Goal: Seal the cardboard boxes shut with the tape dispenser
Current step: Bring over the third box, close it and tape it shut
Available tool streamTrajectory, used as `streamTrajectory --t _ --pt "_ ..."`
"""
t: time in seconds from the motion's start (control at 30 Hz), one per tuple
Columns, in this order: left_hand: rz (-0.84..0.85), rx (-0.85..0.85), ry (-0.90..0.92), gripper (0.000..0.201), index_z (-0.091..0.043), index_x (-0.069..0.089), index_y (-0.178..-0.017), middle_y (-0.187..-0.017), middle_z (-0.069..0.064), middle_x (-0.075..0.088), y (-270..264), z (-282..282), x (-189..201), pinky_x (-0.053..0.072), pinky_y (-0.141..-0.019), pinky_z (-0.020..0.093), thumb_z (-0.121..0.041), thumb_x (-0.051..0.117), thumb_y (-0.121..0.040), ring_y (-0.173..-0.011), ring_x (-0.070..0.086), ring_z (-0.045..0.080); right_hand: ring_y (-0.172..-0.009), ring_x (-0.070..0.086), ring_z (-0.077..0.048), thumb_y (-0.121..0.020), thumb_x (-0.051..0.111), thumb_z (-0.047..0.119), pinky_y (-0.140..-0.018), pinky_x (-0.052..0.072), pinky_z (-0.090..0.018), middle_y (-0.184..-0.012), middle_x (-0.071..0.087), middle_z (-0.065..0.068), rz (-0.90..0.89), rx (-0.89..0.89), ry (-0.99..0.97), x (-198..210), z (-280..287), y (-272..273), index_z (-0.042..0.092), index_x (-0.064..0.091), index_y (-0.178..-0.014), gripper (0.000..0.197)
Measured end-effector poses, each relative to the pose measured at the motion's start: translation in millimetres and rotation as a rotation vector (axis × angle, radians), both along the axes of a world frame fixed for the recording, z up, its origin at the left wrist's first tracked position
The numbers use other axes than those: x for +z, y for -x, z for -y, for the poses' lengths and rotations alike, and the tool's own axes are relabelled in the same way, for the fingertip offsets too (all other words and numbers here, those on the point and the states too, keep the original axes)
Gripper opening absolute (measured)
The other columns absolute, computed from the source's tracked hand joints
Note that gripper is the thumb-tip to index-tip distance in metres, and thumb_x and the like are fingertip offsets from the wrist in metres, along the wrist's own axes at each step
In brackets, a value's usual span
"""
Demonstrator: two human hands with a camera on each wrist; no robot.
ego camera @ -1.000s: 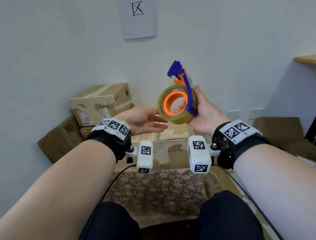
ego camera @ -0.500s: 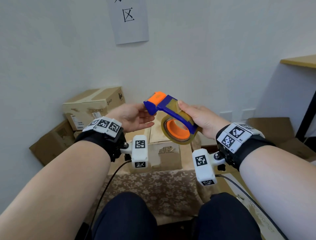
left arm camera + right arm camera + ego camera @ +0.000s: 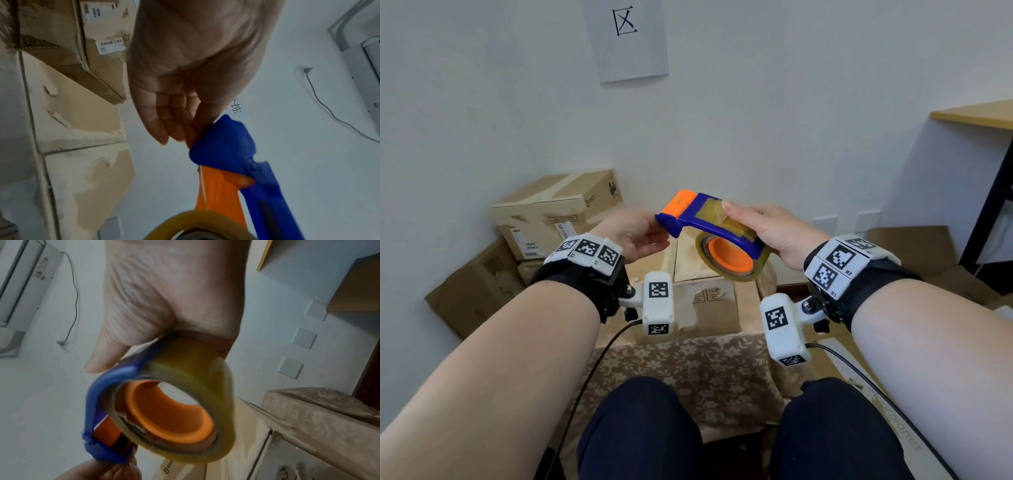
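The tape dispenser [image 3: 717, 236] was gripped by the right hand [image 3: 774, 233]; its nose was pinched by the left hand [image 3: 633, 233]. Tape still needed drawing onto the box [image 3: 702, 294].

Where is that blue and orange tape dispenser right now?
In the head view the tape dispenser is held in mid-air at centre, the right hand gripping it, the left hand at its tip, above a cardboard box.
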State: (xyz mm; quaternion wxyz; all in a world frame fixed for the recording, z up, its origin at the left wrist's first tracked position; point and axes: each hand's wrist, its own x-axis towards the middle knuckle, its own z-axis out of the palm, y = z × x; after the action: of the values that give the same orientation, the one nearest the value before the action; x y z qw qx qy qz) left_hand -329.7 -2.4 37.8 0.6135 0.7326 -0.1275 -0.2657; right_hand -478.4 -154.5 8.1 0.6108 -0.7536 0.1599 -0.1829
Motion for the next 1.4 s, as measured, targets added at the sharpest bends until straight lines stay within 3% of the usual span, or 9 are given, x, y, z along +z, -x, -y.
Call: streamTrajectory --t 0.2,0.27,0.4,0.6,0.77,0.87,0.97,1.1,1.4 --pt "0.032 0.133 -0.063 0.012 -0.005 0.059 -0.081 -0.047 0.0 0.059 -29 -24 -6 0.053 -0.045 0.019 -0.004 0.055 -0.093 -0.058 0.049 0.011 -0.068 0.067 -0.015 -0.081 0.069 0.047 -0.067 0.052 -0.024 -0.078 0.074 -0.004 -0.001 -0.053 -0.007 10 -4 -9 0.014 0.073 -0.093 0.035" --pt "0.031 0.238 -0.057 0.009 -0.006 0.06 -0.084 -0.058 0.002 0.062 -47 -47 -6 0.053 -0.043 0.02 -0.009 0.058 -0.093 -0.059 0.054 0.011 -0.064 0.067 -0.016 -0.081 0.071 0.041 -0.063 0.052 -0.023 -0.075 0.074 -0.005 -0.01 -0.077 -0.04 12 2 -5 0.014 0.072 -0.088 0.028" --pt "-0.004 0.294 -0.068 0.008 -0.009 0.062 -0.084 -0.075 0.003 0.066 -69 -75 -22 0.058 -0.055 0.026 -0.015 0.063 -0.09 -0.066 0.06 0.011 -0.065 0.065 -0.018 -0.08 0.073 0.04 -0.062 0.051 -0.024 -0.078 0.073 -0.009 -0.085 -0.079 0.034 10 7 -7 0.009 0.072 -0.092 0.033" --pt "-0.017 0.375 -0.058 0.013 -0.015 0.061 -0.076 -0.053 -0.005 0.065 -78 -74 -59 0.047 -0.085 0.039 -0.017 0.065 -0.089 -0.062 0.053 0.008 -0.065 0.058 -0.018 -0.081 0.072 0.035 -0.06 0.043 -0.025 -0.075 0.066 -0.005 -0.224 -0.071 0.184 4 -5 -33 0.014 0.063 -0.08 0.023" --pt "0.019 0.447 -0.061 0.019 -0.015 0.064 -0.067 -0.054 -0.006 0.064 -95 -76 -90 0.046 -0.069 0.031 -0.021 0.071 -0.084 -0.057 0.052 0.008 -0.069 0.056 -0.023 -0.08 0.071 0.034 -0.067 0.043 -0.029 -0.074 0.062 -0.01 -0.251 -0.099 0.221 -2 -12 -60 0.013 0.062 -0.077 0.023" --pt "0.026 0.47 -0.075 0.026 -0.011 0.062 -0.06 -0.042 -0.007 0.06 -102 -77 -106 0.045 -0.06 0.028 -0.021 0.072 -0.082 -0.054 0.051 0.01 -0.069 0.056 -0.024 -0.079 0.07 0.045 -0.071 0.045 -0.034 -0.072 0.059 -0.011 -0.268 -0.128 0.287 -8 -14 -77 0.014 0.059 -0.066 0.035" --pt "0.016 0.505 -0.112 0.03 -0.011 0.063 -0.055 -0.04 -0.008 0.059 -107 -79 -122 0.051 -0.072 0.034 -0.024 0.075 -0.079 -0.054 0.051 0.012 -0.075 0.061 -0.029 -0.08 0.067 0.054 -0.082 0.051 -0.041 -0.074 0.062 -0.013 -0.321 -0.134 0.359 -13 -17 -90 0.012 0.058 -0.066 0.045" --pt "0.014 0.532 -0.147 0.036 -0.015 0.064 -0.046 -0.048 -0.004 0.064 -115 -82 -141 0.052 -0.088 0.042 -0.03 0.077 -0.076 -0.063 0.058 0.018 -0.08 0.057 -0.028 -0.084 0.067 0.043 -0.089 0.048 -0.043 -0.077 0.058 -0.012 -0.39 -0.085 0.442 -12 -23 -100 0.016 0.051 -0.062 0.039" --pt "0.086 0.545 -0.197 0.048 -0.02 0.062 -0.032 -0.062 0.0 0.068 -105 -87 -158 0.054 -0.087 0.045 -0.034 0.073 -0.076 -0.069 0.061 0.024 -0.071 0.054 -0.023 -0.083 0.065 0.05 -0.072 0.042 -0.033 -0.067 0.055 -0.004 -0.521 -0.073 0.631 -13 -27 -113 0.014 0.052 -0.063 0.043"
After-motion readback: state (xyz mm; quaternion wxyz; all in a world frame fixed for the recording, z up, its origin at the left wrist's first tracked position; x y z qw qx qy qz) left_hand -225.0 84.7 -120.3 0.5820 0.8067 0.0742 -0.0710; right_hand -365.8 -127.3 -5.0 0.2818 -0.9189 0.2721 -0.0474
